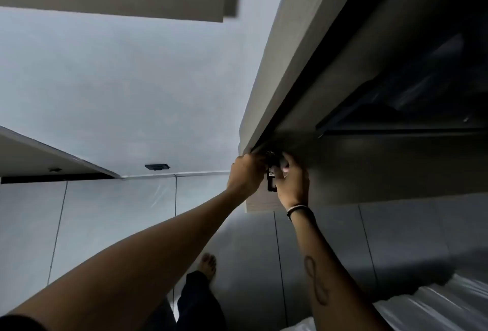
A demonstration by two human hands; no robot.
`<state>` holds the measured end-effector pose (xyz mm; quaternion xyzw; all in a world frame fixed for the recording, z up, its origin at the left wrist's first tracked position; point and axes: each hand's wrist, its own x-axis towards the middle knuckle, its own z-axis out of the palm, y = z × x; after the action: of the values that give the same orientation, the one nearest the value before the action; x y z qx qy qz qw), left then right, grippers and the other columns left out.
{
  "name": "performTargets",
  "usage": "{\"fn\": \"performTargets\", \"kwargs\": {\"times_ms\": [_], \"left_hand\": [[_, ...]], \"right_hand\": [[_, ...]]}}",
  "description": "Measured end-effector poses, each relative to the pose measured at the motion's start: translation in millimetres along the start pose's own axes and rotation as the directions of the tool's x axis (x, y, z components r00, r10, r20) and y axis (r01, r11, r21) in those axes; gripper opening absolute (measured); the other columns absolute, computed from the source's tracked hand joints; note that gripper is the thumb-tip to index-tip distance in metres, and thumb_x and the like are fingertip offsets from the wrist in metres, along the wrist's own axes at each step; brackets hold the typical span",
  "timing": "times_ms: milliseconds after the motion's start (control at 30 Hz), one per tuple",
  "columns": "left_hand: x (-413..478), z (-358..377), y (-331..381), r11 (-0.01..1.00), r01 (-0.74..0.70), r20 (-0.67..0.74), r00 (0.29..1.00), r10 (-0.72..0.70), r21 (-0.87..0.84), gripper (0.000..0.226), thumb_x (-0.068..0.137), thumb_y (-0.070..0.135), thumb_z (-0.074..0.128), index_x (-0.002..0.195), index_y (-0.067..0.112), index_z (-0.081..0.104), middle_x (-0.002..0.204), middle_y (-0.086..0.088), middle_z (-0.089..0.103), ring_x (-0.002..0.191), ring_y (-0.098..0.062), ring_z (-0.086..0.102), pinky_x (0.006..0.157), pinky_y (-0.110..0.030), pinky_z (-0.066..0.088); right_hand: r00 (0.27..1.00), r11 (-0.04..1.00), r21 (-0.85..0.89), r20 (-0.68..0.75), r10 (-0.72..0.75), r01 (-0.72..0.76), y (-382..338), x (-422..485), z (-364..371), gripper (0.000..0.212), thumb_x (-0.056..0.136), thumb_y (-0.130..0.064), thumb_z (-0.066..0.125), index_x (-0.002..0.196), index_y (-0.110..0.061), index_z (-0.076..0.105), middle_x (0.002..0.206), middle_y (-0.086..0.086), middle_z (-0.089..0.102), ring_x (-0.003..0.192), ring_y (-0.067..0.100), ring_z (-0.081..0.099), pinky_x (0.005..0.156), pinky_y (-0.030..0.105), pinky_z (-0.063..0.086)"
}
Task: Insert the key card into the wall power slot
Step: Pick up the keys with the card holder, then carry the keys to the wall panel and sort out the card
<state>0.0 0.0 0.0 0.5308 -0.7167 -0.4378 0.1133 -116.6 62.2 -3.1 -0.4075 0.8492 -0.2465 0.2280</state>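
Both my arms reach up to the edge of a light wood panel [266,108]. Between my hands hangs a narrow black piece with a small white label, which looks like the key card [272,181]. A dark round part, possibly the power slot [272,157], sits just above it against the panel edge. My right hand [291,182] pinches the card from the right, fingertips at its upper end. On the left, my left hand [245,174] is curled at the panel edge with its fingertips by the dark part; what they hold is hidden.
A black wall plate [157,167] sits low on the pale wall [118,79] to the left. A dark recess with a black rail [396,127] opens on the right. Below are grey floor tiles [111,219], my bare foot [208,264] and white bedding [435,304].
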Motion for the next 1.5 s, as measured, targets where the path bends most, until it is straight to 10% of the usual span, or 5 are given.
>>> {"fn": "performTargets", "kwargs": {"times_ms": [200, 467, 733, 1067, 1500], "left_hand": [[13, 21, 2, 0.974, 0.187, -0.095, 0.975, -0.200, -0.129, 0.022, 0.100, 0.006, 0.064, 0.116, 0.002, 0.078, 0.114, -0.019, 0.080, 0.100, -0.039, 0.076, 0.077, -0.034, 0.059], [13, 7, -7, 0.904, 0.260, 0.028, 0.963, -0.267, -0.340, 0.021, 0.090, -0.006, 0.070, 0.103, 0.005, 0.083, 0.100, -0.012, 0.081, 0.100, -0.034, 0.077, 0.087, -0.042, 0.065], [-24, -63, -19, 0.897, 0.149, 0.107, 0.988, -0.115, -0.416, 0.017, 0.090, -0.008, 0.068, 0.090, 0.006, 0.078, 0.083, -0.011, 0.071, 0.075, -0.021, 0.061, 0.078, -0.035, 0.052], [-85, -220, -4, 0.816, -0.028, -0.092, 0.995, -0.031, -0.577, 0.012, 0.087, -0.004, 0.075, 0.098, -0.001, 0.078, 0.110, -0.021, 0.080, 0.085, -0.034, 0.074, 0.078, -0.038, 0.058], [-177, -416, 32, 0.718, -0.355, -0.399, 0.909, 0.117, -0.599, 0.019, 0.084, -0.012, 0.078, 0.082, 0.008, 0.079, 0.070, 0.002, 0.079, 0.063, -0.011, 0.073, 0.068, -0.026, 0.064]], "right_hand": [[0.994, 0.992, 0.069, 0.042, 0.099, -0.102, 5, 17, 13, 0.042, 0.097, -0.013, 0.073, 0.138, -0.016, 0.067, 0.122, 0.009, 0.075, 0.108, 0.029, 0.074, 0.081, 0.027, 0.046], [0.958, 0.849, 0.448, 0.179, 0.222, -0.281, 6, 13, 13, 0.062, 0.087, 0.011, 0.076, 0.145, -0.006, 0.059, 0.088, -0.004, 0.058, 0.087, 0.019, 0.060, 0.091, 0.043, 0.058], [0.952, 0.870, 0.477, 0.305, -0.032, -0.124, -40, -21, -14, 0.044, 0.090, 0.006, 0.076, 0.132, -0.006, 0.069, 0.090, 0.008, 0.063, 0.077, 0.019, 0.063, 0.063, 0.024, 0.058], [0.958, 0.835, 0.545, 0.190, -0.213, 0.078, -190, -64, -44, 0.015, 0.089, -0.009, 0.082, 0.098, 0.002, 0.078, 0.094, 0.020, 0.080, 0.078, 0.015, 0.073, 0.068, 0.029, 0.057], [0.885, 0.632, 0.719, 0.050, -0.463, 0.290, -391, -135, -89, 0.013, 0.085, -0.003, 0.085, 0.089, -0.014, 0.078, 0.087, 0.008, 0.080, 0.080, 0.020, 0.075, 0.076, 0.037, 0.066]]}}
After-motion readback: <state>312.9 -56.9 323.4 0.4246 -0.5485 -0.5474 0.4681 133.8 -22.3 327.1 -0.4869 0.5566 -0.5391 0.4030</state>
